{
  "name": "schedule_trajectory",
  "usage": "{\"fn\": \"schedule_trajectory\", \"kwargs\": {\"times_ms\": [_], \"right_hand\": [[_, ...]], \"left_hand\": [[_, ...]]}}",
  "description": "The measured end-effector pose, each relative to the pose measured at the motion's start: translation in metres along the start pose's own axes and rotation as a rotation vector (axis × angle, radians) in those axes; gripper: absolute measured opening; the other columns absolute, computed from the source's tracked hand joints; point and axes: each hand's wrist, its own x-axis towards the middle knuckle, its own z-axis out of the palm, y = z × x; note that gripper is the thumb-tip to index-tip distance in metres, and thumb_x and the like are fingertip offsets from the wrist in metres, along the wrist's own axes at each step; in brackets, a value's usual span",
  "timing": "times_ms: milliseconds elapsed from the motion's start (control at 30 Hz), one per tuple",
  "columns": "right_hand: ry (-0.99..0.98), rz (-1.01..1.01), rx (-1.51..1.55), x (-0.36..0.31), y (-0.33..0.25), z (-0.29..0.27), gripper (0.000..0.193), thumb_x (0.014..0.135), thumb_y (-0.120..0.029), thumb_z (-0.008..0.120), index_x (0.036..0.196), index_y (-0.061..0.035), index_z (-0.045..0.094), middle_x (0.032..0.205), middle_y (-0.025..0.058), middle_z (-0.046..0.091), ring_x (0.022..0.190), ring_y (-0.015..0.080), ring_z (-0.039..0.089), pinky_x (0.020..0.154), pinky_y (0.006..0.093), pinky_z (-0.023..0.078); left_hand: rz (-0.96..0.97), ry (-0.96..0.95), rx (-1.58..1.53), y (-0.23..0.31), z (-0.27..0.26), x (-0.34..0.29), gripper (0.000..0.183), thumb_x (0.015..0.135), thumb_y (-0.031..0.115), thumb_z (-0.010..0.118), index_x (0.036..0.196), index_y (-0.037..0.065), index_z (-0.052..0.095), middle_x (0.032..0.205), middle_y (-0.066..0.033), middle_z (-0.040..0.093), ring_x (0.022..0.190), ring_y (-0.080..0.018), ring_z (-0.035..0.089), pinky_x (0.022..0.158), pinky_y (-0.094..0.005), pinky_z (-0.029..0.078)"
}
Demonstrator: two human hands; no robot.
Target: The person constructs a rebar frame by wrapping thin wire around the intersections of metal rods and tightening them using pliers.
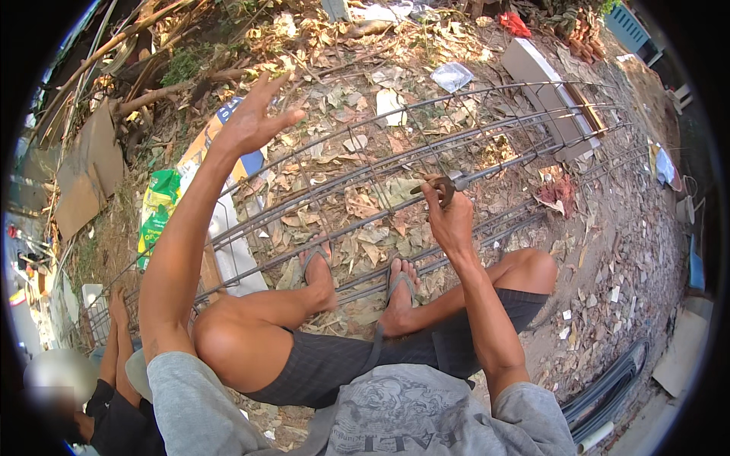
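Observation:
My left hand (257, 120) is raised above the far left part of a rebar cage, fingers spread and holding nothing. In my right hand (450, 216) is a dark metal tool that looks like a pair of pincers (439, 187). Its head is at one of the near long bars of the rebar cage (487, 173), right of the middle. Thin square stirrups cross the long bars at intervals. The fingers partly cover the tool, so I cannot see exactly what its jaws touch. My sandalled feet rest on the ground by the cage's near bars.
At the lower left, a co-worker in a dark shirt (125, 422) reaches toward the cage. A grey-white box-like piece (532, 72) lies by its right end. Green and yellow packaging (158, 213) lies at left. Coiled black hose (612, 391) is at lower right. Dry leaves cover the ground.

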Motion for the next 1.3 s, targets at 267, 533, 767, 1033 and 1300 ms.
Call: {"fn": "schedule_trajectory", "kwargs": {"times_ms": [267,533,767,1033,1300], "right_hand": [[0.024,0.024,-0.183,-0.033,0.016,0.025,0.066,0.085,-0.029,0.084,0.138,-0.0054,0.054,0.132,0.0201,0.047,0.109,0.0423,0.061,0.088,0.0494,0.055],[0.567,0.125,0.326,-0.086,0.020,-0.228,0.029,0.104,-0.026,0.063,0.120,-0.0032,0.071,0.095,0.0076,0.071,0.082,0.0139,0.066,0.075,0.0296,0.054],[0.505,0.843,0.208,-0.186,0.212,-0.245,0.036,0.104,-0.026,0.054,0.123,-0.0011,0.071,0.098,0.0119,0.077,0.084,0.0128,0.070,0.077,0.0292,0.055],[0.266,0.589,-0.430,-0.216,0.295,-0.105,0.034,0.096,-0.027,0.063,0.116,-0.0008,0.072,0.107,0.0279,0.072,0.104,0.0476,0.067,0.090,0.0565,0.051],[0.143,0.605,-0.280,-0.190,0.243,-0.102,0.039,0.097,-0.037,0.065,0.090,0.0001,0.074,0.092,0.0267,0.069,0.091,0.0477,0.067,0.078,0.0565,0.050]], "left_hand": [[-0.333,-0.469,-0.494,-0.051,0.052,-0.117,0.074,0.092,0.026,0.073,0.156,0.001,0.043,0.150,-0.0228,0.054,0.125,-0.0282,0.063,0.105,-0.0388,0.050],[-0.506,-0.354,-0.443,-0.093,0.012,-0.144,0.070,0.097,0.038,0.071,0.153,0.002,0.049,0.148,-0.0213,0.056,0.128,-0.0284,0.060,0.099,-0.0396,0.051],[-0.347,-0.265,-0.345,-0.020,-0.010,-0.102,0.065,0.100,0.045,0.067,0.151,0.007,0.053,0.137,-0.0117,0.065,0.102,-0.0154,0.065,0.087,-0.0315,0.049],[-0.133,-0.577,-0.436,0.123,0.033,-0.084,0.051,0.104,0.031,0.063,0.146,0.004,0.058,0.124,-0.0092,0.070,0.094,-0.0128,0.066,0.081,-0.0283,0.051],[-0.199,-0.773,-1.018,0.199,0.179,-0.066,0.049,0.105,0.031,0.062,0.144,0.001,0.058,0.132,-0.0147,0.068,0.118,-0.0218,0.067,0.102,-0.0369,0.052]]}}
